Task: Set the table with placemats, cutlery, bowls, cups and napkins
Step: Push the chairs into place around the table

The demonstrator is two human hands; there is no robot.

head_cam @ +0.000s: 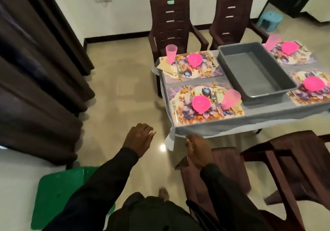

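The table (250,121) under a grey cloth holds several floral placemats. The near-left placemat (205,105) carries a pink bowl (201,103), a pink cup (230,98), a fork (174,109) and a knife and spoon (217,102). Behind it another placemat (193,66) has a pink bowl (195,60), a pink cup (171,53), cutlery and a napkin (165,67). Two more set places lie at the right. My left hand (140,138) hovers over the floor, fingers loosely curled, holding nothing. My right hand (198,151) hangs relaxed below the table's near edge, also holding nothing.
A grey plastic tub (267,89) sits in the table's middle. Dark brown chairs (171,23) stand behind the table and at the near right (285,159). Dark curtains hang at the left. A green mat (59,195) lies on the floor; a blue stool (269,19) stands far right.
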